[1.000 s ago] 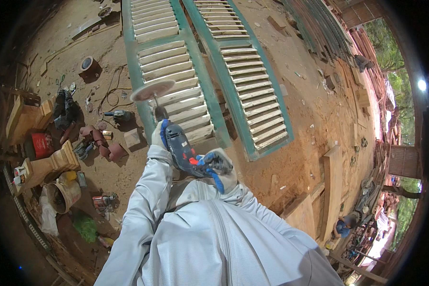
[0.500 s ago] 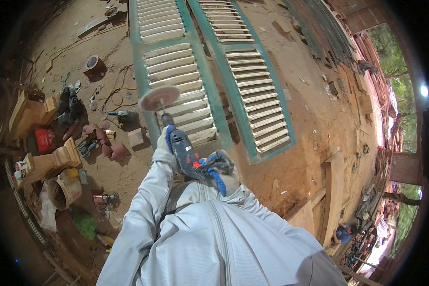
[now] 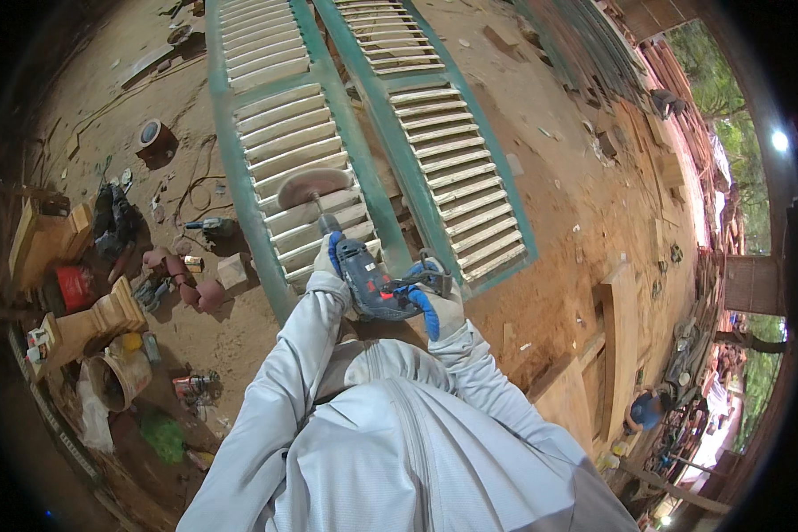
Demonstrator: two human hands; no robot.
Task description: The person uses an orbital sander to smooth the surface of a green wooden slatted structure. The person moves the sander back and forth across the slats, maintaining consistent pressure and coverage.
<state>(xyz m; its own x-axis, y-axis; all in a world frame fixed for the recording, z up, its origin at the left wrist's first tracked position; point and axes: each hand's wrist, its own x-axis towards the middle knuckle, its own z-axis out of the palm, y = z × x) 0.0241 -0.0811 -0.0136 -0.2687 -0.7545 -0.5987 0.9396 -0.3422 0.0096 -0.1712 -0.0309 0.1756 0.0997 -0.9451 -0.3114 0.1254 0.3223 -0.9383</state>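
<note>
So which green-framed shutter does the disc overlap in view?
The left shutter: the disc appears in front of it, clear of the right shutter beside it.

The dirt ground [image 3: 576,239] is brightly lit by daylight, though it is dimmed toward its left edge. Beyond its right edge, the greenery [image 3: 718,80] is washed out by outdoor light, and glare is given off by a white spot of light [image 3: 779,141]. Dark shadows are cast beside the wooden block [image 3: 231,270]. Straight lines are bent toward the rim, the view's corners are blacked out, and the sanding disc [image 3: 314,186] is slightly blurred
</note>
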